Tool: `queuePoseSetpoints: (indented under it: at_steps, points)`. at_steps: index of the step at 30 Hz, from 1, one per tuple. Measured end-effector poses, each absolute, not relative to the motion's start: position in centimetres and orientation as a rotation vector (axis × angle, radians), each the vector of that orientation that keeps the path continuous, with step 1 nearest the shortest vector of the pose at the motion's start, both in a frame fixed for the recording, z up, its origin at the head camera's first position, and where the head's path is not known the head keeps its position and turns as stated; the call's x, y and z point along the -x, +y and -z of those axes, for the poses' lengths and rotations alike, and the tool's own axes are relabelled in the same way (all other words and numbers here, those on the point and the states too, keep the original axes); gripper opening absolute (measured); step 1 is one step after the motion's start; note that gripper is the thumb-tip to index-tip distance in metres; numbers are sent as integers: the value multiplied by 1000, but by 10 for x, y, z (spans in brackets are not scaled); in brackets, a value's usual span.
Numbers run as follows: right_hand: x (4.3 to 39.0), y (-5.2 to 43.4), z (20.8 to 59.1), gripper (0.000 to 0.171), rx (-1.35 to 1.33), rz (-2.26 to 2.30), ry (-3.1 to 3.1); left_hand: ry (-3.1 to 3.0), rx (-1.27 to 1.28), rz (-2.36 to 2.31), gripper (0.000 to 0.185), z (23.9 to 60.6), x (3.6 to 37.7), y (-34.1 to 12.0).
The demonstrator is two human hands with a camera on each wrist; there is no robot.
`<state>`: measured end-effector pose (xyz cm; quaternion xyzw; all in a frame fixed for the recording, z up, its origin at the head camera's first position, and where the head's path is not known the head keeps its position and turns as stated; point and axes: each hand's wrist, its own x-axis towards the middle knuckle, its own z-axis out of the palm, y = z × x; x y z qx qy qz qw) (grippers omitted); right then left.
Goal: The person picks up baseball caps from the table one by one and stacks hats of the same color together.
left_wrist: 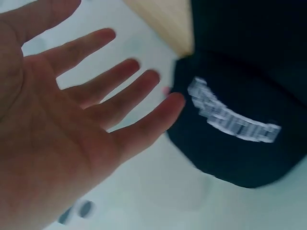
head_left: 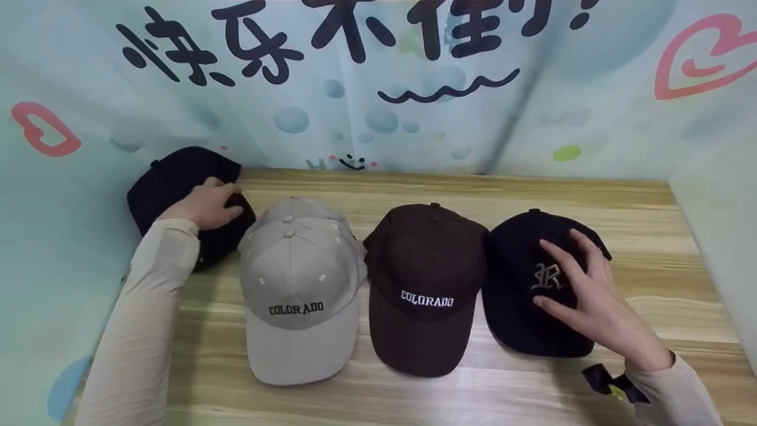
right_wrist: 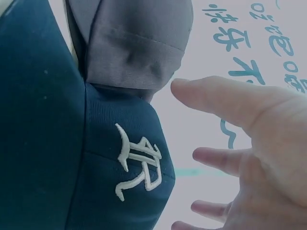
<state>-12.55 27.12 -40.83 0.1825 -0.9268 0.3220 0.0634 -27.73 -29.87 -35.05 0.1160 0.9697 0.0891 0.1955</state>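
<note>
My left hand [head_left: 207, 204] is over the black cap [head_left: 171, 180] at the back left, partly covering it. In the left wrist view, loosely spread fingers [left_wrist: 148, 122] show beside a dark cap [left_wrist: 230, 105] with blurred white lettering; nothing lies in the palm. At the right, my right hand [head_left: 600, 302] hovers over or touches a dark navy cap [head_left: 514, 284] with an embroidered R; contact is hard to tell. Its fingers are spread, and the right wrist view shows them a little apart from the navy cap's [right_wrist: 115, 167] front.
Between my hands stand nested grey caps [head_left: 295, 266] and a dark brown cap [head_left: 429, 248], both lettered COLORADO, brims toward me. They sit side by side on a wood-grain table [head_left: 414, 402]. A printed light-blue backdrop [head_left: 355, 130] rises behind and at the left.
</note>
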Motion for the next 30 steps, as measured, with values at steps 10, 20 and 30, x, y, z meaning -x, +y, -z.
queuePoseSetpoints:
  at_steps: [10, 20, 30]
  points:
    - [124, 275, 417, 77, -585, -998, -2791, 2917, -43, -409, 76, 370, 276, -351]
    - [122, 274, 422, 77, -601, -1016, -2815, 3065, 105, -382, 114, 393, 277, -371]
    - [123, 276, 423, 77, -605, -1025, -2818, 3047, 161, -359, 109, 393, 270, -380]
